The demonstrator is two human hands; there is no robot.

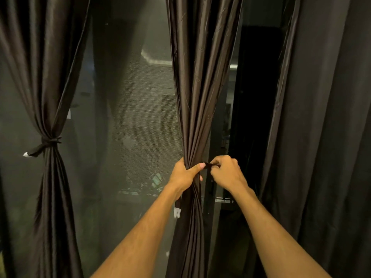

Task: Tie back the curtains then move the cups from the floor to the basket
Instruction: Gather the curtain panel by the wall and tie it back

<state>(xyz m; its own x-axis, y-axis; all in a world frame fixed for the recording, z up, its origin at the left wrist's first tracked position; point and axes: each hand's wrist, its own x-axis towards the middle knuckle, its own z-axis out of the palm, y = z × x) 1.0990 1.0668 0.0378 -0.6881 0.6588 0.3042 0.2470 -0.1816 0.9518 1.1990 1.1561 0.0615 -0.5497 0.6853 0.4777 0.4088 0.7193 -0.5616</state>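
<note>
A dark brown middle curtain (198, 101) hangs gathered into a bunch at waist height. My left hand (185, 174) grips that bunch, thumb pointing right. My right hand (226, 173) pinches a dark tie strap (207, 165) just to the right of the bunch. The strap's other end, with a white tag (177, 211), hangs below my left wrist. The left curtain (46, 81) is cinched by a knotted tie (49, 141). No cups or basket are in view.
A mesh-screened window (130, 127) fills the gap between the two curtains. A dark plain curtain (321, 117) hangs at the right. A black door frame (253, 97) and its handle stand behind the middle curtain.
</note>
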